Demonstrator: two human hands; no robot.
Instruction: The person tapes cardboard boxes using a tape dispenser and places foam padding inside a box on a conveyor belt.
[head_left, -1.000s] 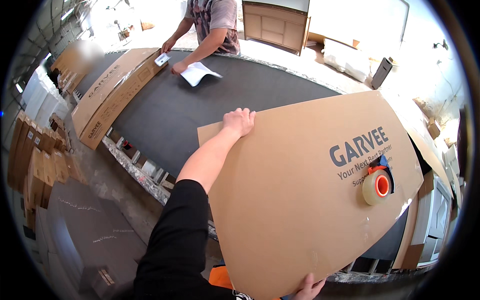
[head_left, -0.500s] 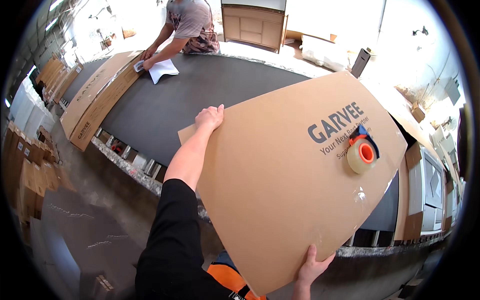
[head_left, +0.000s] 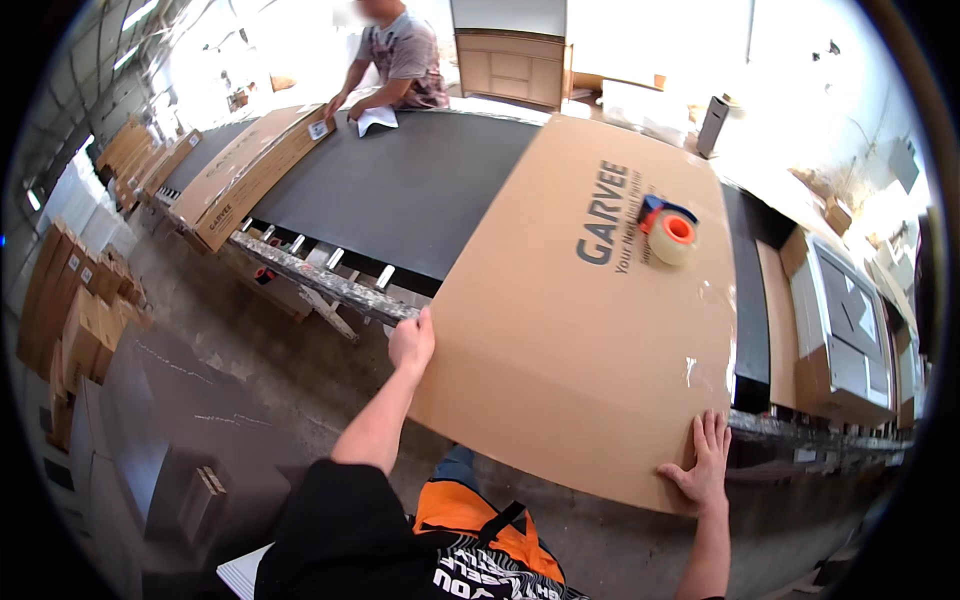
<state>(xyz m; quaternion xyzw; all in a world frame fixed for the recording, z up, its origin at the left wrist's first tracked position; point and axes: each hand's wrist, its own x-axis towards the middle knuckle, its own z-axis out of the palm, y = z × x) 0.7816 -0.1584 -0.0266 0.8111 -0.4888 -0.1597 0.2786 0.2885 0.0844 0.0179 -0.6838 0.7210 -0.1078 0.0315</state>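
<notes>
A large flat brown cardboard box (head_left: 590, 320) with printed lettering lies across the black conveyor belt (head_left: 400, 190), its near end hanging over the belt's edge toward me. My left hand (head_left: 412, 343) grips the box's left edge. My right hand (head_left: 700, 462) lies flat, fingers spread, on the box's near right corner. A tape dispenser with an orange-cored roll (head_left: 668, 232) rests on top of the box, far from both hands.
Another person (head_left: 395, 60) leans over papers at the belt's far end beside a long cardboard box (head_left: 250, 175). Stacked cartons (head_left: 80, 310) stand at left on the concrete floor. More boxes (head_left: 840, 330) sit at right. A roller frame (head_left: 320, 280) runs along the belt's near edge.
The big box has swung round and moved along the belt, now lying lengthwise away from me. My left hand slid to its near left edge; my right hand moved onto its top.
</notes>
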